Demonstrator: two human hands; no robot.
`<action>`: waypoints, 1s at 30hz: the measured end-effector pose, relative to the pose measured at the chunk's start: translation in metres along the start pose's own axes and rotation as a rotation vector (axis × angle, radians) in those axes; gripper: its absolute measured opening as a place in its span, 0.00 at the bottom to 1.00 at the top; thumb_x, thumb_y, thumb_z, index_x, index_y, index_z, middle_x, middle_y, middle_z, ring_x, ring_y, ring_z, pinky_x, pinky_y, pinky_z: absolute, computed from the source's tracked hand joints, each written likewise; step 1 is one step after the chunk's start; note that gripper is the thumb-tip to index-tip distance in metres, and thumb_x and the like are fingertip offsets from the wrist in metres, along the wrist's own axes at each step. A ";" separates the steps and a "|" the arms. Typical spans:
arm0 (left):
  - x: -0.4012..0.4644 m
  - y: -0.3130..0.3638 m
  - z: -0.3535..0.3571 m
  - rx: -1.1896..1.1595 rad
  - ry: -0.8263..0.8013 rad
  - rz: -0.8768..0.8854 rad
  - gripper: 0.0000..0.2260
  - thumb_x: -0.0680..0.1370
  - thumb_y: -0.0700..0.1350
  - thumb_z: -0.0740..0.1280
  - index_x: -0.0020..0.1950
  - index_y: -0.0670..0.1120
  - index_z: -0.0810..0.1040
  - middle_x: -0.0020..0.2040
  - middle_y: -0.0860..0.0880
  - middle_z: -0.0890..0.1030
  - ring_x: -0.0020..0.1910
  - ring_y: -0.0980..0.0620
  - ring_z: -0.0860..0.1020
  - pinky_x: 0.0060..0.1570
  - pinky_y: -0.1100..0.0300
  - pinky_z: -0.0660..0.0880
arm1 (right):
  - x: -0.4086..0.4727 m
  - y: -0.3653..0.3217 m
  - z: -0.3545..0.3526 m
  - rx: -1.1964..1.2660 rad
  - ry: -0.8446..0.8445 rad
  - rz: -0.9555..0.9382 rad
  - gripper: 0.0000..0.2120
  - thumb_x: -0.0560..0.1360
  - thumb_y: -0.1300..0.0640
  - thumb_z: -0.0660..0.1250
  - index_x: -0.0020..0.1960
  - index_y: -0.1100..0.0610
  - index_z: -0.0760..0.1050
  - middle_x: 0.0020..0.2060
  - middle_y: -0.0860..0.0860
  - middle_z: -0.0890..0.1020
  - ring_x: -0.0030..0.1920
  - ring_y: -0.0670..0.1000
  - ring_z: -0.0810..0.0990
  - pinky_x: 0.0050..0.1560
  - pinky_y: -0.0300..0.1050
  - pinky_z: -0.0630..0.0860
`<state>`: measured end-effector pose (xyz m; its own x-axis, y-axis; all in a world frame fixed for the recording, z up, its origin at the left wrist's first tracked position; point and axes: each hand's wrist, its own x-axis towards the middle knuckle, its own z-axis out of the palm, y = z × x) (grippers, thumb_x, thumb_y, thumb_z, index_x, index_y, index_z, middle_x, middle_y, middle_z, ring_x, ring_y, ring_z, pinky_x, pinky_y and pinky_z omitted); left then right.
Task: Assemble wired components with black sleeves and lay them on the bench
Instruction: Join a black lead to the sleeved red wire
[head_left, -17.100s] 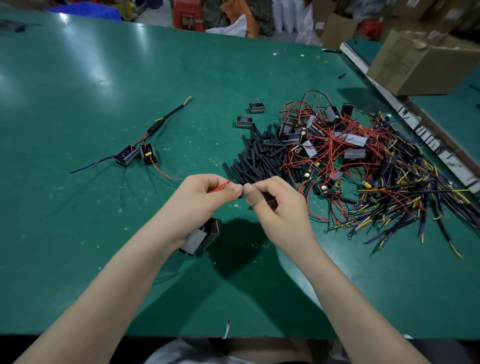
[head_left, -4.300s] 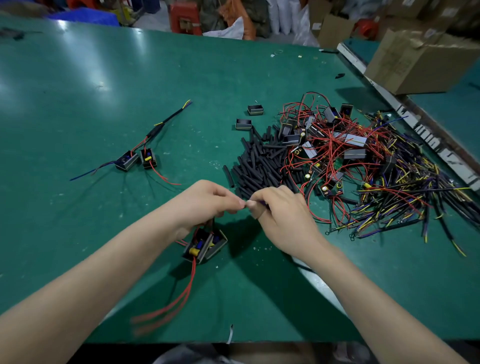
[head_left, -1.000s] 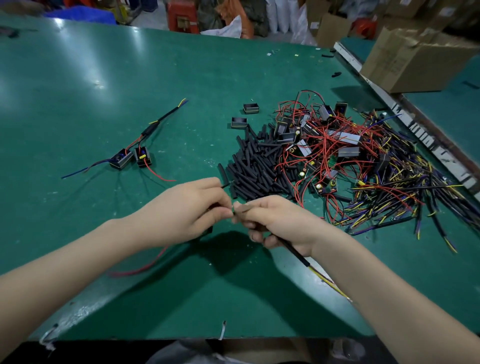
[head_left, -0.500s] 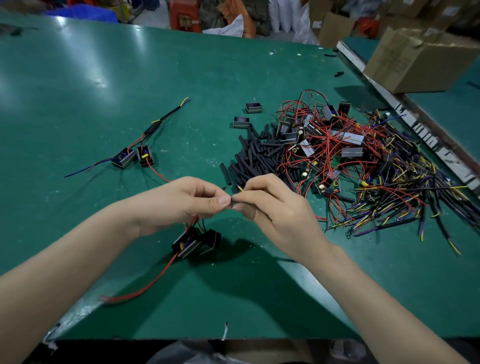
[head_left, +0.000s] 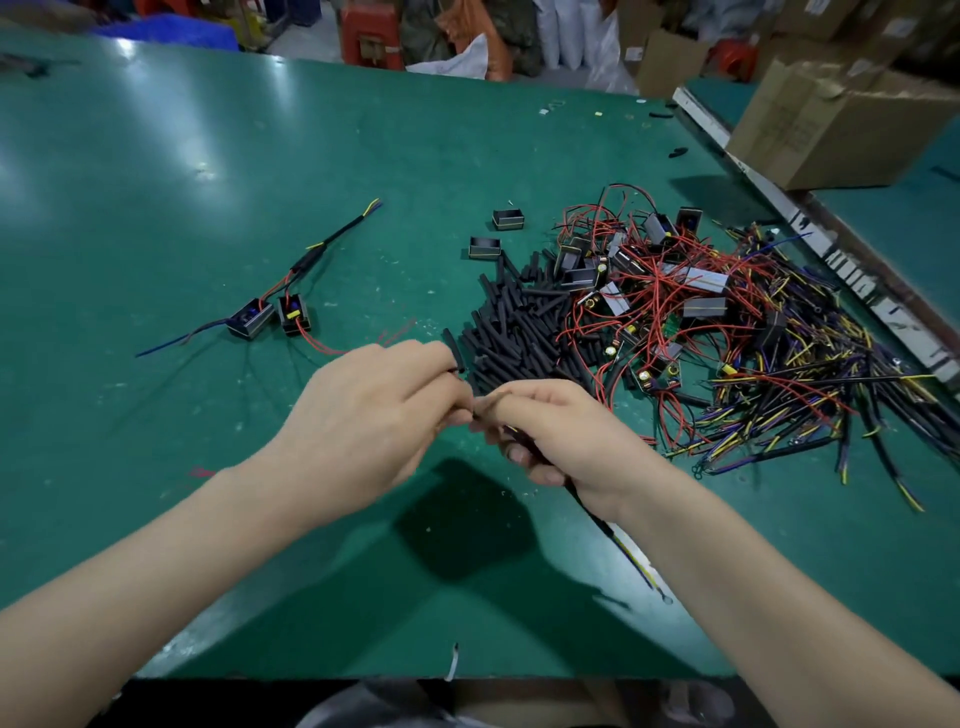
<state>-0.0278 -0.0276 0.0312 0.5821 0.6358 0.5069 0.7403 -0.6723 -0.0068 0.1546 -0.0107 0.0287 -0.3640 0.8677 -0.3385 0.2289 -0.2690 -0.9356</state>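
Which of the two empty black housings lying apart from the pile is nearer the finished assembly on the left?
The lower-left housing. It sits closer to the finished assembly than the other housing, which lies farther back and to the right.

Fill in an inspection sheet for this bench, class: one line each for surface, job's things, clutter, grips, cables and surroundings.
Surface: green bench, glare patches, small white specks.
Job's things: finished assembly lying far left; black sleeves heaped at centre; wired components tangled beside them.
Clutter: two loose black housings apart from the heap.
Grips: left hand and right hand pinch one workpiece between them.
Cables: black lead with yellow wires trails from the right hand; wire bundle piled right.
Surroundings: cardboard box far right; bags and boxes beyond.
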 end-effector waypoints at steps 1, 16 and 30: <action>0.001 0.000 0.001 0.058 0.013 0.023 0.13 0.79 0.46 0.59 0.44 0.42 0.81 0.38 0.44 0.78 0.33 0.43 0.76 0.28 0.51 0.73 | 0.000 0.000 0.000 0.026 -0.010 0.028 0.09 0.76 0.60 0.63 0.39 0.54 0.78 0.30 0.46 0.74 0.25 0.43 0.65 0.19 0.33 0.55; -0.001 0.009 0.024 -1.129 0.104 -0.963 0.13 0.79 0.42 0.63 0.60 0.52 0.64 0.46 0.50 0.83 0.33 0.57 0.79 0.38 0.70 0.74 | -0.005 0.019 0.005 0.156 0.264 -0.399 0.12 0.75 0.62 0.68 0.55 0.49 0.74 0.38 0.44 0.82 0.38 0.43 0.78 0.34 0.33 0.71; 0.000 0.011 0.020 -1.105 -0.122 -0.947 0.04 0.78 0.46 0.66 0.47 0.50 0.81 0.30 0.55 0.79 0.28 0.61 0.73 0.29 0.72 0.69 | -0.004 0.018 -0.022 0.281 0.168 -0.325 0.15 0.78 0.70 0.60 0.55 0.52 0.76 0.43 0.47 0.84 0.38 0.44 0.80 0.31 0.38 0.75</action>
<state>-0.0130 -0.0277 0.0139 0.0996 0.9865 -0.1299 0.2567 0.1007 0.9612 0.1800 -0.0095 0.0156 -0.2197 0.9753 -0.0240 -0.1353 -0.0549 -0.9893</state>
